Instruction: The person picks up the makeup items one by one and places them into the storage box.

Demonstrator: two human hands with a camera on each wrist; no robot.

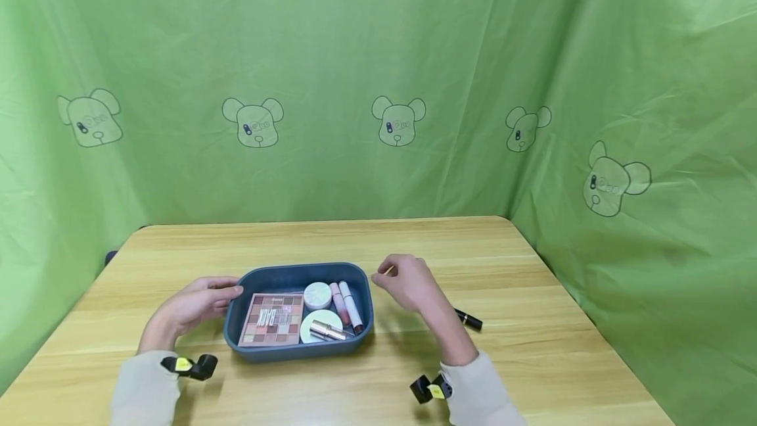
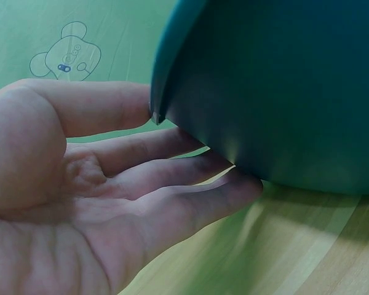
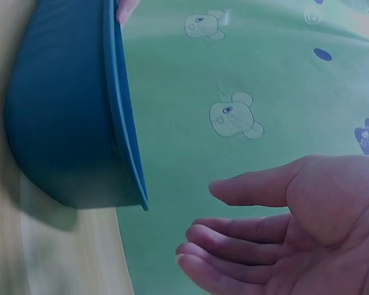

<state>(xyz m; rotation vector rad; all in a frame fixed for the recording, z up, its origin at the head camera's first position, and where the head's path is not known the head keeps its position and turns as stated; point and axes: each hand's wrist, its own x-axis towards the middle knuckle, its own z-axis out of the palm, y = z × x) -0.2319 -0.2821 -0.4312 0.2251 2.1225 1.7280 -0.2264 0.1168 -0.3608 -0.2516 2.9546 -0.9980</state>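
Observation:
A dark blue rectangular bin (image 1: 298, 352) with rounded corners stands in front of me. My left hand (image 1: 198, 304) holds its left end, thumb at the rim and the other fingers against the outer wall, as the left wrist view shows. In the bin lie an eyeshadow palette (image 1: 272, 321), a round jar (image 1: 317, 296), a flat round white case (image 1: 307, 331) with a shiny lipstick tube (image 1: 327, 330) on top, and two slim lip gloss tubes (image 1: 349, 307). My right hand (image 1: 408, 281) hovers beside the right end with fingers loosely bent, apart from the bin and holding nothing.
A black pen-like cosmetic tube (image 1: 470, 319) lies on the wooden table (image 1: 532, 360), partly hidden by my right forearm. Green curtains (image 1: 331, 169) with bear drawings rise behind the table and along both sides.

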